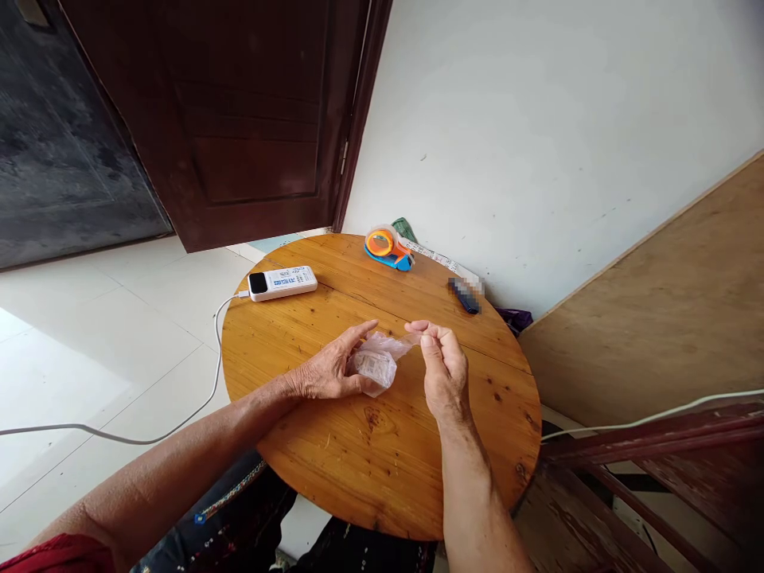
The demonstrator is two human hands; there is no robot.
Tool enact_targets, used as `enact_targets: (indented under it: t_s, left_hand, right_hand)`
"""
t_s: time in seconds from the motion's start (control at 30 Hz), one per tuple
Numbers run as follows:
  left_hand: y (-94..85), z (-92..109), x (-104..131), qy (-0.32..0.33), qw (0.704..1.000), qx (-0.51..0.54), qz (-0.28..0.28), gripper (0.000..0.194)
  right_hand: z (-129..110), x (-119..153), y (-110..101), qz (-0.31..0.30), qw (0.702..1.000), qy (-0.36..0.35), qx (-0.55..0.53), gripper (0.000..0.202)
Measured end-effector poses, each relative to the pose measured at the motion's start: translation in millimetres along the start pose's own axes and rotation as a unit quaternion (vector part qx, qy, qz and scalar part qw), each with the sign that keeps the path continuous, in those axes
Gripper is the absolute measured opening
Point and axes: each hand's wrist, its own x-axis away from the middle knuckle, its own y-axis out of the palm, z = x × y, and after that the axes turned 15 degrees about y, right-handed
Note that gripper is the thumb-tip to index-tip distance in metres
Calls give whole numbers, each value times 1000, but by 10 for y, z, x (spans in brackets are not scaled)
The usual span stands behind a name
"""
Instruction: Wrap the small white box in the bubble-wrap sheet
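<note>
A small package in crinkled, see-through plastic wrap (376,366) rests on the round wooden table (382,469). Around its left side curves my left hand (337,366), thumb in front and fingers behind, holding it. From its upper right a clear strip of plastic (411,338) stretches out. My right hand (442,358) pinches the strip's end between thumb and forefinger. Whether this strip is tape or part of the wrapping I cannot tell. Something pale with faint print shows through the plastic, too blurred to name.
Behind the hands lies an orange and blue tape dispenser (389,247). A white device with a dark screen (283,282) is at the left, its cable (216,366) trailing off the edge. A dark, partly blurred object (464,296) lies at the right, near the wall (537,143).
</note>
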Motion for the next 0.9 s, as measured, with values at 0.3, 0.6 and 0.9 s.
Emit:
enact_targets:
  t_s: [0.3,0.6,0.9]
  left_hand:
    - [-20,26,-12,-21,990,139,13,45]
    - [-27,46,-24,-50,993,110,10,35]
    - [-37,-10,-84,-103,980,155,75,78]
  right_hand:
    - [117,-79,32,45,986,102,-125,28]
    - [122,-101,37,119,985,69,-105,22]
    - [-42,6,3,-43,985,133,-100,31]
